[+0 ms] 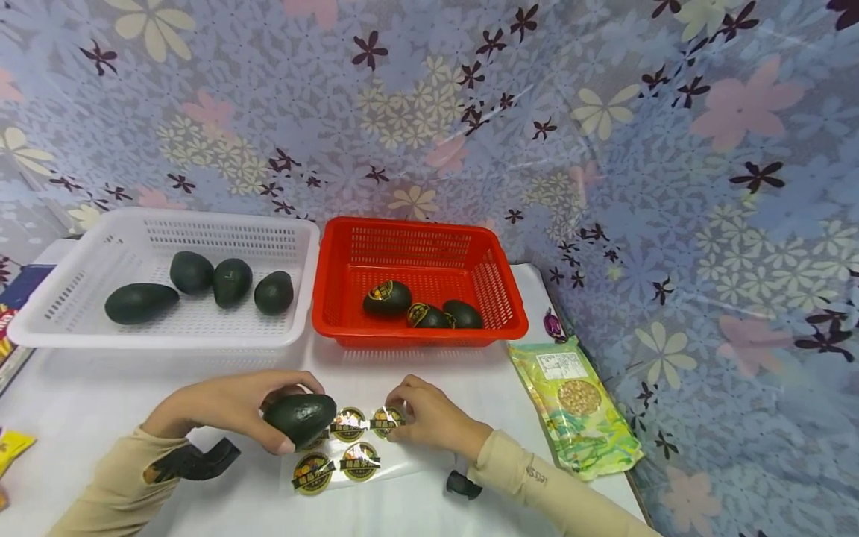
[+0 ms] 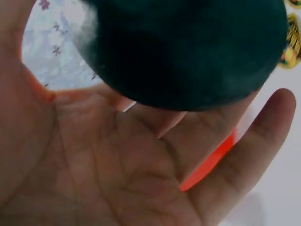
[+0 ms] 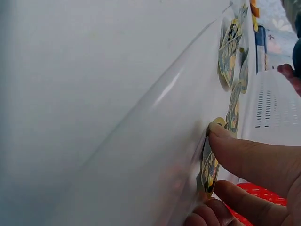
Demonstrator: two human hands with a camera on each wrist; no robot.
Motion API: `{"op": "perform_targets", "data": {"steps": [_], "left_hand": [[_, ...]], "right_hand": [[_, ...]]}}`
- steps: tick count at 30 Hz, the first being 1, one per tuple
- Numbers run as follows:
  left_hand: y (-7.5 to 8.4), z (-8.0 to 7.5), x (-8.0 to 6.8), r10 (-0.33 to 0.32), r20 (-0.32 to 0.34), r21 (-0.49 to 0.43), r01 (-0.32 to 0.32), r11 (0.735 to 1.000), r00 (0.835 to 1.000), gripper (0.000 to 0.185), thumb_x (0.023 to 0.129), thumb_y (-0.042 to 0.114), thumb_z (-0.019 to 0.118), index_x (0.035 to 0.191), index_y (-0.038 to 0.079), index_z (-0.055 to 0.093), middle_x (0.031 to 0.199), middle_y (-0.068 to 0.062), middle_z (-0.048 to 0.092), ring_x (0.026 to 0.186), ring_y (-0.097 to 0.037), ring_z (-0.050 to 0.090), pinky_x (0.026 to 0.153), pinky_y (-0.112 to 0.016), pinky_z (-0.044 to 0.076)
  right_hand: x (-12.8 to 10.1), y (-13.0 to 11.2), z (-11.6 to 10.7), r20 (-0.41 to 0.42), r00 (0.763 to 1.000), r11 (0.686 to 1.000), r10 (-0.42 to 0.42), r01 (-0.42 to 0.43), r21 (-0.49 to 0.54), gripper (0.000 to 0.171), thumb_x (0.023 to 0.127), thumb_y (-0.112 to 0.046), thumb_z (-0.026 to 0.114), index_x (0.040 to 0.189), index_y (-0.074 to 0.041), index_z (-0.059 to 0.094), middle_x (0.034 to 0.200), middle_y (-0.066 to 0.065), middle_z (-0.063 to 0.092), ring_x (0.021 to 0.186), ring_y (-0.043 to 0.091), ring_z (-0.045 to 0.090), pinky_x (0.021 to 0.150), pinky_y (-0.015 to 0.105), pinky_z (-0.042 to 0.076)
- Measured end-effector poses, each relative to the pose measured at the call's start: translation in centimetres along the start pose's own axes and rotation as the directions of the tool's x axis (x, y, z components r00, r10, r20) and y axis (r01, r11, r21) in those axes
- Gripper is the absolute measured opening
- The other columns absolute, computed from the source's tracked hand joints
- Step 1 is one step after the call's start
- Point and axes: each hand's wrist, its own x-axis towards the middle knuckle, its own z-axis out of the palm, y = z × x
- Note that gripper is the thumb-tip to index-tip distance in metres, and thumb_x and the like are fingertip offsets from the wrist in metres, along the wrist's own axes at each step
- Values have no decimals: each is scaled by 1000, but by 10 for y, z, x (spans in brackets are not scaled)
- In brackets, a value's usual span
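Observation:
My left hand (image 1: 268, 406) grips a dark green avocado (image 1: 300, 417) just above a clear sticker sheet (image 1: 349, 466) on the white table; the left wrist view shows the avocado (image 2: 183, 52) held at my fingertips. My right hand (image 1: 409, 418) pinches the edge of a round gold-and-black sticker (image 1: 385, 421) on that sheet, and the right wrist view shows a fingertip (image 3: 221, 134) lifting the sticker (image 3: 208, 169). Several more stickers (image 1: 360, 460) lie on the sheet. The white basket (image 1: 80, 313) holds several plain avocados (image 1: 231, 282). The red basket (image 1: 499, 313) holds three stickered avocados (image 1: 387, 297).
A green snack bag (image 1: 577, 406) lies at the table's right edge beside a floral curtain. Yellow packaging (image 1: 10, 451) and other items sit at the far left. A small black object (image 1: 463, 485) rests by my right wrist.

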Motion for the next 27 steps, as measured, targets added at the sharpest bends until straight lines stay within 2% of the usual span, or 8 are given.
{"op": "perform_targets", "data": {"steps": [8, 12, 19, 27], "left_hand": [[-13, 25, 24, -41, -50, -66, 37, 997, 998, 58, 82, 23, 80, 130, 12, 49, 111, -10, 68, 100, -19, 65, 84, -25, 54], [-17, 35, 33, -40, -73, -92, 34, 995, 996, 60, 83, 23, 80, 131, 12, 48, 111, -10, 68, 98, -19, 66, 84, -26, 54], [-20, 40, 39, -70, -72, -80, 65, 995, 995, 58, 83, 26, 81, 130, 13, 49, 111, -9, 68, 102, -22, 65, 87, -28, 52], [-19, 42, 40, -115, -77, -69, 110, 992, 990, 58, 81, 28, 81, 130, 15, 52, 112, -8, 65, 104, -24, 61, 89, -36, 52]], "right_hand": [[-1, 0, 1, -12, 1000, 1000, 4, -3, 24, 36, 76, -15, 86, 108, -9, 69, 92, 1, 60, 76, 6, 49, 72, 17, 42], [1, -2, 0, -14, 1000, 1000, 3, -2, 24, 34, 75, -11, 85, 104, -11, 67, 93, 0, 61, 79, 6, 51, 73, 17, 43], [3, -5, 0, 1, 1000, 999, 10, -10, 44, 33, 74, -8, 84, 99, -12, 63, 91, 0, 61, 80, 8, 53, 74, 18, 44], [4, -4, 2, 44, 999, 989, 17, -23, 144, 34, 77, -3, 82, 102, -11, 60, 85, -1, 61, 74, 4, 49, 70, 17, 44]]}}
